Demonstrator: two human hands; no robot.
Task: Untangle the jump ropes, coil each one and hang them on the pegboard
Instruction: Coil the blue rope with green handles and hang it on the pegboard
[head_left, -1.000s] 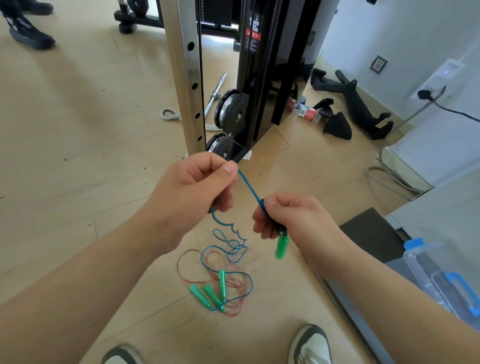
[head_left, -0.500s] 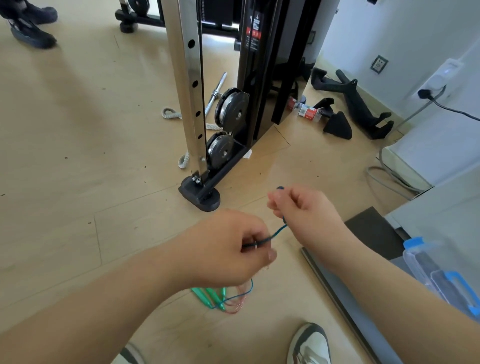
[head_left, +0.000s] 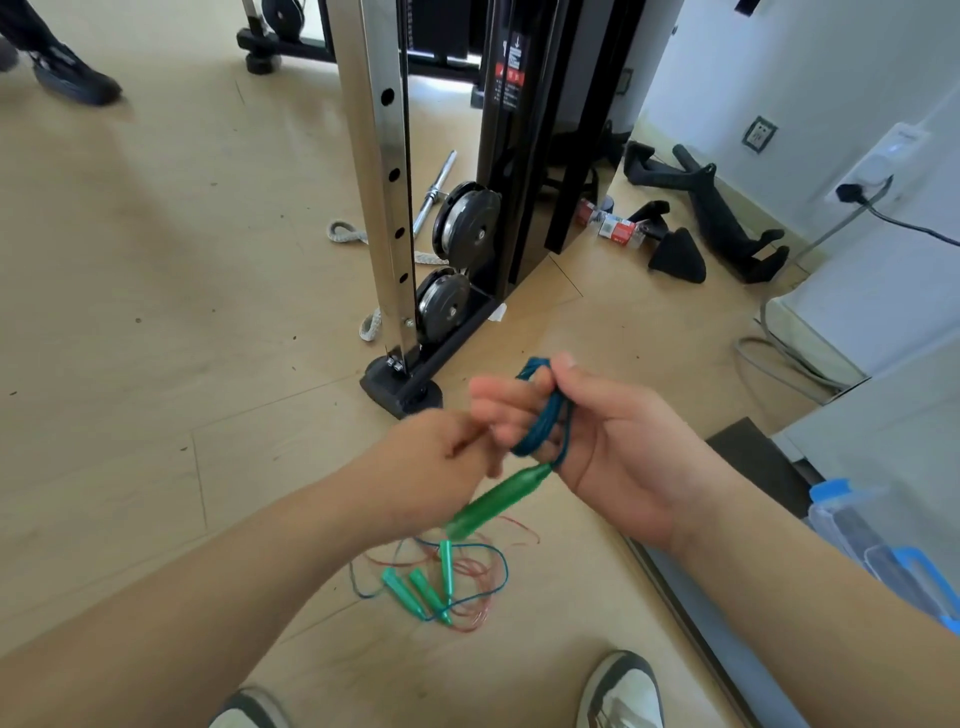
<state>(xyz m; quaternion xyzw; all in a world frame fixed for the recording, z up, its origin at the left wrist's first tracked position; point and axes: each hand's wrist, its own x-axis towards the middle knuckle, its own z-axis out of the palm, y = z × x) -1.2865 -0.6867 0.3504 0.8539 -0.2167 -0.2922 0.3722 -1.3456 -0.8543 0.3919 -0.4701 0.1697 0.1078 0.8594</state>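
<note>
R hand (head_left: 608, 441) grips thin blue cord coil (head_left: 543, 434), tapered green handle (head_left: 496, 503) dangling; L hand (head_left: 431, 467) blurred, unclear.

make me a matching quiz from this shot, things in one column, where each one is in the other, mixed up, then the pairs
Things:
1. blue coil
2. red rope
3. hanging green handle
4. black shoe

Places:
a. far top left on the floor
b. dangling below the right hand
c. wound round the right hand's fingers
d. lying in loose loops on the floor, between the arms

Pairs: 1-c, 2-d, 3-b, 4-a
</note>
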